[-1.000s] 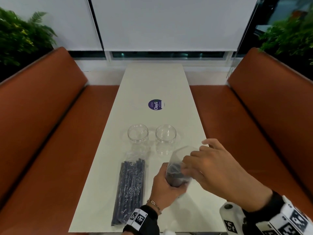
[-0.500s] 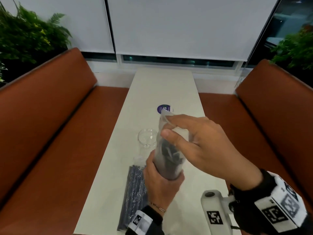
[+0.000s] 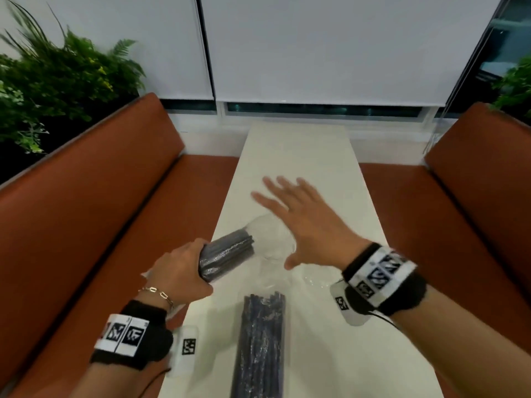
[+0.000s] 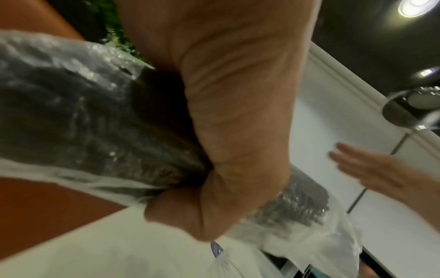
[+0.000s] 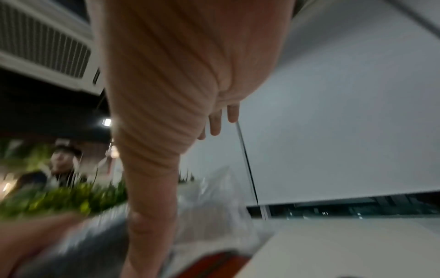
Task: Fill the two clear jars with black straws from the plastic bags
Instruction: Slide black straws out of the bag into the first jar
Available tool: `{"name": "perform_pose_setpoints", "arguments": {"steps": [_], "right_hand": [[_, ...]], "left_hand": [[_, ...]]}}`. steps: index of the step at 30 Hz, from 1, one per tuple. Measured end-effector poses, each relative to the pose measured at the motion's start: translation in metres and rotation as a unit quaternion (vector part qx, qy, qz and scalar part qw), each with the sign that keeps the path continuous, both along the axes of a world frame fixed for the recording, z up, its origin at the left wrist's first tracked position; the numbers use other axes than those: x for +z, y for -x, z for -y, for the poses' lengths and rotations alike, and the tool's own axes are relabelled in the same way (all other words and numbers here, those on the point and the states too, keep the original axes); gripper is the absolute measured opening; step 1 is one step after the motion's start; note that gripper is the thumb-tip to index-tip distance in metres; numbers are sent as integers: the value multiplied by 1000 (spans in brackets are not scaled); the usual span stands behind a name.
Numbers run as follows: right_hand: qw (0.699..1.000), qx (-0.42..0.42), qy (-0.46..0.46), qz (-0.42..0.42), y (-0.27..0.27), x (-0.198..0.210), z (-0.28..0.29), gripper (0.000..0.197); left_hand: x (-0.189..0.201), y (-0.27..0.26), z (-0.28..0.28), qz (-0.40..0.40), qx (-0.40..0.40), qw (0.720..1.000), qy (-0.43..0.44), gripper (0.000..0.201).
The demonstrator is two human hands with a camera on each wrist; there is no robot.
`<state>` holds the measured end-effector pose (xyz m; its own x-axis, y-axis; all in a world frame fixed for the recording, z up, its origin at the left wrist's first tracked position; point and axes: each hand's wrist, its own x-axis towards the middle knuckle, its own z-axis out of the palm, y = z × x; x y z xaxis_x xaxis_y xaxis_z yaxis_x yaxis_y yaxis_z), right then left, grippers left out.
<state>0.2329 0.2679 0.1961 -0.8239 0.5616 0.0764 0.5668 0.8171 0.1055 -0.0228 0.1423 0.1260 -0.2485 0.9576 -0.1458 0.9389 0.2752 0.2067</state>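
Observation:
My left hand [image 3: 189, 268] grips a clear plastic bag of black straws [image 3: 227, 254] around its middle, above the table's left edge, with its open end tilted up to the right. The left wrist view shows the same bag [image 4: 83, 122] passing through my curled left hand [image 4: 238, 122]. My right hand [image 3: 298, 222] hovers flat over the bag's loose clear end, fingers spread, holding nothing. A second bag of black straws [image 3: 261, 340] lies lengthwise on the white table [image 3: 301, 156] near me. The two clear jars are hidden or lost among the blurred clear plastic under my right hand.
Orange benches run along the table on the left [image 3: 86, 211] and right [image 3: 474, 182]. Green plants [image 3: 57, 81] stand behind the left bench. White blinds hang beyond the table's far end. A blurred person [image 5: 59, 163] shows in the right wrist view.
My right hand has let go of the bag's top and spread open. My left hand has swung the bag from upright to slanting, out toward the left. The head view has dropped nearer.

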Motion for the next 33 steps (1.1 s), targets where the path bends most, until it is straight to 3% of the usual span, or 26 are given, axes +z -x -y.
{"name": "perform_pose_setpoints", "arguments": {"steps": [2, 4, 9, 12, 17, 22, 27, 31, 33], "right_hand": [[999, 14, 16, 26, 22, -38, -9, 157], [998, -8, 70, -3, 38, -68, -22, 151], [962, -92, 206, -151, 59, -115, -44, 98], [942, -133, 246, -189, 62, -132, -51, 83], [889, -216, 319, -248, 60, -151, -56, 81], [847, -256, 363, -293, 59, -153, -51, 100], [816, -274, 364, -356, 59, -156, -48, 78], [789, -299, 373, -384, 57, -159, -49, 39], [777, -312, 379, -394, 56, -162, -48, 38]], "left_hand": [[10, 13, -12, -34, -30, 998, 45, 68], [20, 20, -25, -58, -55, 994, 74, 67], [41, 23, -60, -152, -113, 975, 113, 64], [52, 20, -81, -187, -140, 966, 114, 58], [79, 5, -117, -260, -186, 942, 103, 53], [100, -8, -140, -334, -204, 917, 77, 55], [116, -19, -152, -357, -216, 906, 64, 61], [129, -26, -156, -354, -218, 908, 46, 63], [134, -30, -156, -352, -219, 909, 40, 64]]}}
